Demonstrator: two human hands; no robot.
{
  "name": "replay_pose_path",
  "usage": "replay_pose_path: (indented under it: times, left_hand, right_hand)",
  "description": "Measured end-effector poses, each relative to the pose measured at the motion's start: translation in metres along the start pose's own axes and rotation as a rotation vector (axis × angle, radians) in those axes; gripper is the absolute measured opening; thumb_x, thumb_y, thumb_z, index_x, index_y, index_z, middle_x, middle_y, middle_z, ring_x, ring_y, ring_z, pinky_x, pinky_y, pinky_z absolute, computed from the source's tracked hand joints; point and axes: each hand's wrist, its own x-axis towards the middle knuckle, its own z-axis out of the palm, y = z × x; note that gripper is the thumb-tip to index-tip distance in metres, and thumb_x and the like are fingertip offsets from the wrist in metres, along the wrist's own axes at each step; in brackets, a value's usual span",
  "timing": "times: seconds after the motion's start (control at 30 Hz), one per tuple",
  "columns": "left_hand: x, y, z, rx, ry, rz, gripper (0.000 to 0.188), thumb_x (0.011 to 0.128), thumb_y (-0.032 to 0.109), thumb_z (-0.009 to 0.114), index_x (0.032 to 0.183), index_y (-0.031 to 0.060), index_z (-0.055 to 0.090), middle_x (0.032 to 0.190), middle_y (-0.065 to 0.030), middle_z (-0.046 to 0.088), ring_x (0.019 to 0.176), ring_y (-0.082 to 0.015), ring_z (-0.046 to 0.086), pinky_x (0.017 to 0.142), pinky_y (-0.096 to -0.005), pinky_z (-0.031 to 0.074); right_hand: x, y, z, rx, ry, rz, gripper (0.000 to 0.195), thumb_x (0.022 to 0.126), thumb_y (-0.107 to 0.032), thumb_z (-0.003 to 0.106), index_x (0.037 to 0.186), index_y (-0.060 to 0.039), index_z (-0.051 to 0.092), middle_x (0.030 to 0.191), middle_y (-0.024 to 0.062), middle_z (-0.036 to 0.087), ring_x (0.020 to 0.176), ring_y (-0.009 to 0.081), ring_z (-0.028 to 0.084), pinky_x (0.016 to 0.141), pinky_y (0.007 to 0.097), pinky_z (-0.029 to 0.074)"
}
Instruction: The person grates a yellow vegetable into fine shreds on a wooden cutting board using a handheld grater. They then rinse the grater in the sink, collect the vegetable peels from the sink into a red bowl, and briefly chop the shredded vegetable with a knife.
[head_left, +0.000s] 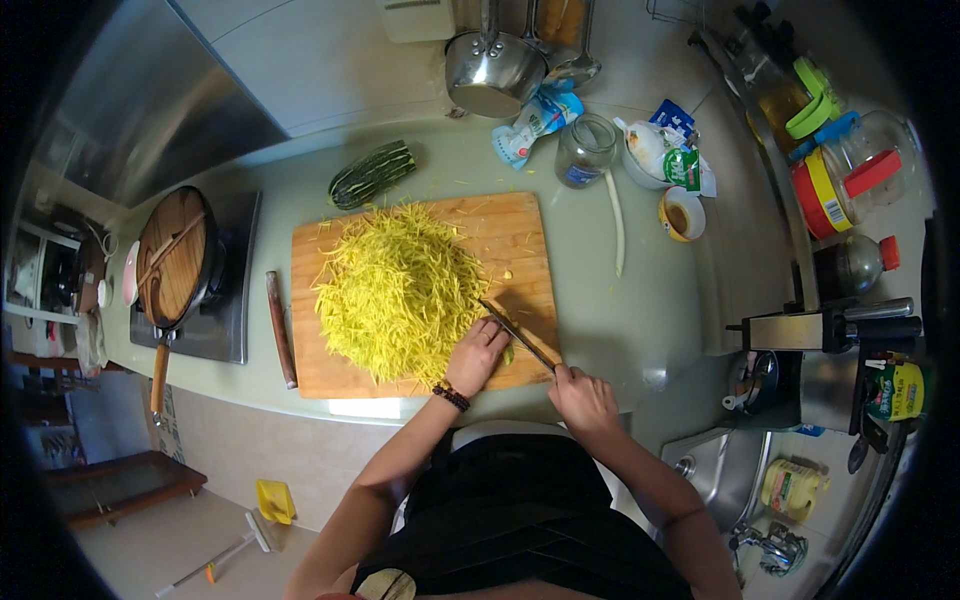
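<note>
A large heap of yellow shredded vegetable (397, 292) covers much of a wooden cutting board (525, 232). My right hand (586, 403) grips the handle of a kitchen knife (523, 336) at the board's right front. The blade slants up and left to the heap's edge. My left hand (478, 356), with a beaded bracelet on the wrist, has its fingers bent close to the blade. Under it a small greenish vegetable piece (508, 354) partly shows; the fingers hide the rest. A whole striped dark-green squash (371, 174) lies behind the board.
Left of the board are a brown stick (280, 330) and a lidded pan (176, 255) on the stove. To the right are a glass jar (586, 154), a pale stalk (615, 225), a small cup (681, 214) and the sink (720, 472). A saucepan (495, 75) hangs behind.
</note>
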Motion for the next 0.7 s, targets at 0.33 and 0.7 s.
replay_pose_path:
  times: [0.33, 0.7]
  left_hand:
    - [-0.003, -0.002, 0.003, -0.053, 0.056, 0.032, 0.028, 0.068, -0.001, 0.061, 0.095, -0.0002, 0.063, 0.102, -0.0157, 0.059, 0.096, -0.0316, 0.057, 0.081, -0.0377, 0.052]
    - [-0.001, -0.001, 0.003, -0.056, 0.056, 0.038, 0.022, 0.069, 0.001, 0.062, 0.091, 0.0007, 0.064, 0.096, -0.0121, 0.062, 0.096, -0.0277, 0.059, 0.080, -0.0341, 0.052]
  right_hand:
    - [0.032, 0.002, 0.014, 0.180, 0.038, -0.006, 0.020, 0.087, -0.021, 0.053, 0.096, -0.0029, 0.054, 0.084, 0.0213, 0.065, 0.077, 0.0383, 0.066, 0.069, 0.0508, 0.051]
    - [0.033, 0.000, 0.018, 0.187, 0.024, 0.034, 0.020, 0.085, -0.022, 0.052, 0.092, -0.0036, 0.056, 0.086, 0.0192, 0.064, 0.076, 0.0379, 0.064, 0.070, 0.0497, 0.050]
